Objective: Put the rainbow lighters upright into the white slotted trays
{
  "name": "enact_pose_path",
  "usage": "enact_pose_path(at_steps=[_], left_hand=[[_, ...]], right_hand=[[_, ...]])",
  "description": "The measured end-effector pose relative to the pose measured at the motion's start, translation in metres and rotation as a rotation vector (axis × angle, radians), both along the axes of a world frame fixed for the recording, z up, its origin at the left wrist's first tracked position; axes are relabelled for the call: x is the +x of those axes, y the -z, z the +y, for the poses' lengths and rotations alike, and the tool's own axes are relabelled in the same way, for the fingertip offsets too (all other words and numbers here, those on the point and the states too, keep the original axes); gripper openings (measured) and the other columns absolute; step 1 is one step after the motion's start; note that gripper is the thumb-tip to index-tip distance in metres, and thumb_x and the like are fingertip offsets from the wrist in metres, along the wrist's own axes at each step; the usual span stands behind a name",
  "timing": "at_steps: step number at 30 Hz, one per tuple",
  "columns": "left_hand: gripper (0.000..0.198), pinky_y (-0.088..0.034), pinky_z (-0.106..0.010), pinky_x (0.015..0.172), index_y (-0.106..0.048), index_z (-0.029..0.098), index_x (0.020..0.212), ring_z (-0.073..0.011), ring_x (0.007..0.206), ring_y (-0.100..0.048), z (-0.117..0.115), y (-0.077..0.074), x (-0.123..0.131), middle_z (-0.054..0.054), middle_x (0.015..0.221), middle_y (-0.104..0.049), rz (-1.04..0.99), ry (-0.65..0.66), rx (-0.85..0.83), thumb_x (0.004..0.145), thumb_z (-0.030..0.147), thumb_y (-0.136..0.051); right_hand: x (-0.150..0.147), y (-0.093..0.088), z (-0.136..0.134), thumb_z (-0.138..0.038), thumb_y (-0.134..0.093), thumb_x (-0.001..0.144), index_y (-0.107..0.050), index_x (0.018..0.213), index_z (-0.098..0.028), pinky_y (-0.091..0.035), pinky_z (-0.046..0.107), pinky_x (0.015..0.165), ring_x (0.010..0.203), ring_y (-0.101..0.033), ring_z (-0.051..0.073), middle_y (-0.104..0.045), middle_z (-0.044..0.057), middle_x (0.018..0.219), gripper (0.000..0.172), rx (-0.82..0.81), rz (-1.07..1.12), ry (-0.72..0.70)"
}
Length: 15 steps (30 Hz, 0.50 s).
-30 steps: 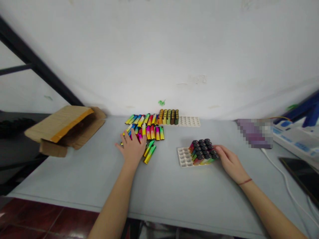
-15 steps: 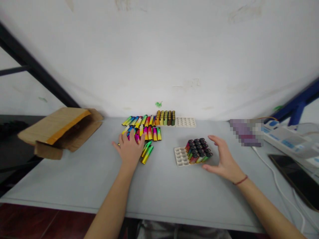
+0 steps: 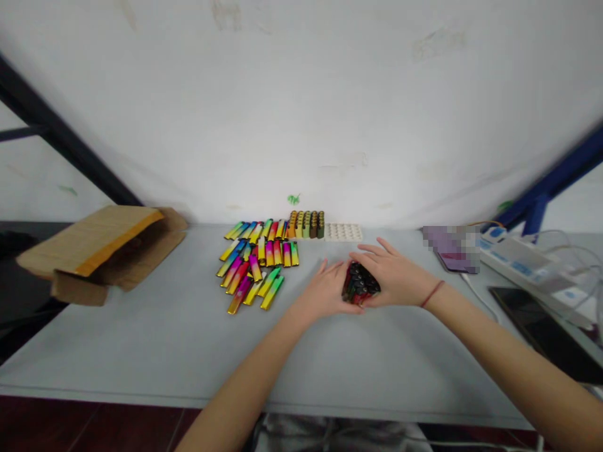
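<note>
Both hands meet right of the table's middle around a tight bunch of black-topped lighters. My left hand presses its curved fingers against the bunch's left side. My right hand wraps the right side, with some fingers stretched out above. The white tray that held them is hidden behind the hands. Shiny rainbow-coloured lighters lie in loose rows left of my hands. At the back, upright gold-topped lighters stand in rows beside a white tray with round hollows.
An open cardboard box lies on its side at the left of the grey table. On the right are a purple phone on a cable, a white power strip and a dark phone. A wall stands behind.
My left hand has left the loose rainbow-coloured lighters and moved right to the black-topped bunch. My right hand has closed in on it from the right. The bunch looks squeezed together.
</note>
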<state>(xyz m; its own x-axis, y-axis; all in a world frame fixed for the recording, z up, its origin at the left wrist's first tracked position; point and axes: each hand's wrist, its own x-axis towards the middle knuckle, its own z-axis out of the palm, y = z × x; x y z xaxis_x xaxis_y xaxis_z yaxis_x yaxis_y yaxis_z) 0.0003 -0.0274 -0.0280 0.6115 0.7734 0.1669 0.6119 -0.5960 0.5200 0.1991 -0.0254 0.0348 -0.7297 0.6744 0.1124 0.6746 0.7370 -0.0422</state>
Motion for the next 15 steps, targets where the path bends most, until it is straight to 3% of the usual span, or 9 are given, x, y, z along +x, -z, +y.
enact_pose_path(at_steps=[4, 8, 12, 15], left_hand=[[0.080, -0.027, -0.059, 0.117, -0.046, 0.016, 0.133, -0.0351, 0.120, -0.060, 0.003, 0.006, 0.006, -0.018, 0.127, -0.064, -0.044, -0.013, -0.060, 0.065, 0.042, -0.079], [0.071, -0.031, -0.055, 0.115, -0.049, 0.016, 0.122, -0.0353, 0.115, -0.061, 0.001, 0.009, 0.006, -0.016, 0.120, -0.064, -0.092, -0.060, -0.006, 0.061, 0.035, -0.079], [0.058, -0.047, -0.049, 0.100, -0.050, 0.015, 0.112, -0.0334, 0.110, -0.060, -0.003, 0.005, 0.007, -0.015, 0.114, -0.061, -0.170, -0.084, -0.026, 0.062, 0.030, -0.075], [0.044, -0.052, -0.045, 0.090, -0.048, 0.015, 0.107, -0.0307, 0.102, -0.061, -0.007, -0.002, 0.008, -0.014, 0.108, -0.060, -0.205, -0.130, -0.080, 0.068, 0.026, -0.066]], right_hand=[[-0.006, -0.007, 0.003, -0.045, -0.082, 0.064, -0.054, 0.128, -0.008, -0.026, 0.060, 0.115, 0.124, -0.056, 0.037, -0.064, 0.025, 0.126, 0.079, -0.037, -0.098, 0.028], [-0.009, -0.011, 0.003, -0.044, -0.082, 0.065, -0.059, 0.118, -0.010, -0.026, 0.057, 0.115, 0.118, -0.060, 0.035, -0.066, 0.022, 0.120, 0.068, -0.058, -0.117, 0.043], [-0.010, -0.010, 0.002, -0.042, -0.081, 0.066, -0.059, 0.114, -0.013, -0.026, 0.057, 0.115, 0.114, -0.061, 0.033, -0.067, 0.019, 0.117, 0.060, -0.062, -0.101, 0.047], [-0.011, -0.010, 0.003, -0.043, -0.079, 0.068, -0.060, 0.111, -0.014, -0.025, 0.056, 0.114, 0.111, -0.062, 0.033, -0.067, 0.019, 0.114, 0.056, -0.066, -0.095, 0.042]])
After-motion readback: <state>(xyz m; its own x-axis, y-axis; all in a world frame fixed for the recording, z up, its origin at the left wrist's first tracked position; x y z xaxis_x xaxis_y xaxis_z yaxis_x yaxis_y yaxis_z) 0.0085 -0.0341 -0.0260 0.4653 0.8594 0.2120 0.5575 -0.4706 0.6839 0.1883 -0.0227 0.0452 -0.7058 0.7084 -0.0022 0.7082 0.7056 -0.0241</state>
